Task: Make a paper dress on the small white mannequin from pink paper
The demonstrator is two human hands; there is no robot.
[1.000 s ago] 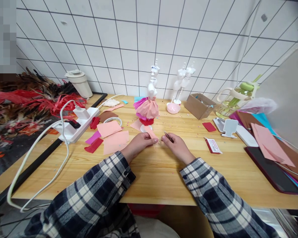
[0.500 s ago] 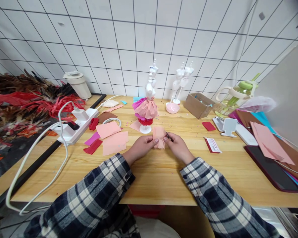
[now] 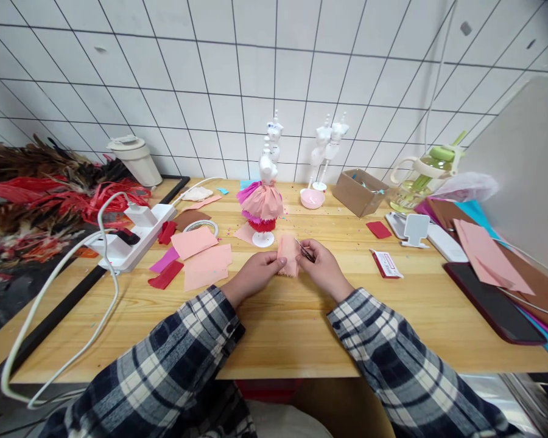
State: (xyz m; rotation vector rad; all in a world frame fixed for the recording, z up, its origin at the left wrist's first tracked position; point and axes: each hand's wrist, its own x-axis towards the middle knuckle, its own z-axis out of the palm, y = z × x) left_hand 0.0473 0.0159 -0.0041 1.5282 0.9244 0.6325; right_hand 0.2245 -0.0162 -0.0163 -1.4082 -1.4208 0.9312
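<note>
My left hand (image 3: 258, 272) pinches the left side of a small piece of peach crepe paper (image 3: 288, 252) with a ragged lower edge. Closed round small dark scissors (image 3: 307, 252) is my right hand (image 3: 322, 267), at the paper's right edge; its fingers partly hide the scissors. Just behind the paper stands a white mini dress form (image 3: 268, 167) on a round base. It wears a layered paper skirt (image 3: 263, 204) in peach, magenta and red.
Left lie peach paper pieces (image 3: 205, 267), a tape roll (image 3: 210, 226) and a power strip (image 3: 139, 240) with looping cables. Behind are a pink bowl (image 3: 312, 198) and a cardboard box (image 3: 358, 193). Right are a small packet (image 3: 386, 265), a phone stand (image 3: 415, 230) and a dark tablet (image 3: 493, 304).
The view has shifted slightly. The scissors in my right hand now show more clearly, tilted away from the paper's right edge. My left hand keeps its pinch on the paper.
</note>
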